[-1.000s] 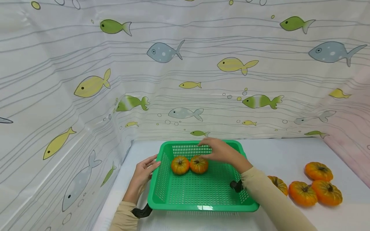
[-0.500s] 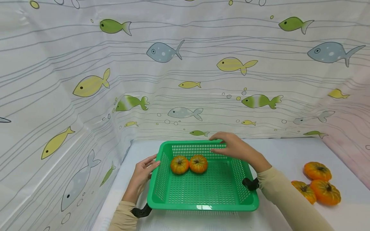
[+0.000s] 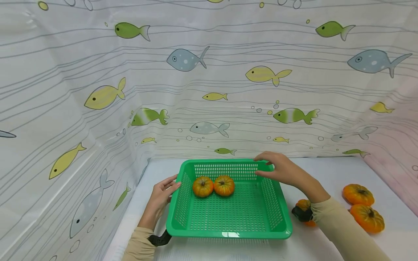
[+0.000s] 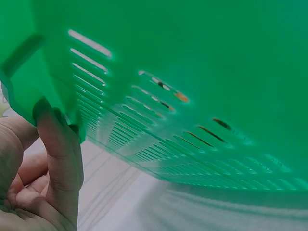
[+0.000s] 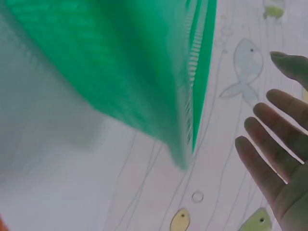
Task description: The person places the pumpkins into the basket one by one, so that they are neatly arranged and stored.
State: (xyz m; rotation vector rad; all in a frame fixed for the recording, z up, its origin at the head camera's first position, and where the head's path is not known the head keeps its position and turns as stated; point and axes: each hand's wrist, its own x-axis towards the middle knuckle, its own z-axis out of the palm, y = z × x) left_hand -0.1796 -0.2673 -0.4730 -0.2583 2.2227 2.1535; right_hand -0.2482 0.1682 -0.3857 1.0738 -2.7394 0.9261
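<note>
A green plastic basket (image 3: pixel 228 235) with slotted walls stands on the table. Two small orange-and-green pumpkins (image 3: pixel 224 186) sit side by side at its back left. My left hand (image 3: pixel 160 197) holds the basket's left rim; in the left wrist view its fingers (image 4: pixel 60 144) curl up under the rim's edge. Over the basket's back right corner hovers my right hand (image 3: pixel 284 169), thumb and fingers spread and holding nothing. The right wrist view shows those fingers (image 5: pixel 274 159) extended beside the basket's outer wall (image 5: pixel 120 62).
On the table right of the basket lie more orange pumpkins (image 3: pixel 367 218), one partly hidden behind the right wrist's black camera mount (image 3: pixel 302 214). A white sheet printed with fish (image 3: pixel 209 90) hangs at the back and sides.
My right hand has moved right, away from above the pumpkins in the basket to its back right corner. The left hand and basket have stayed put.
</note>
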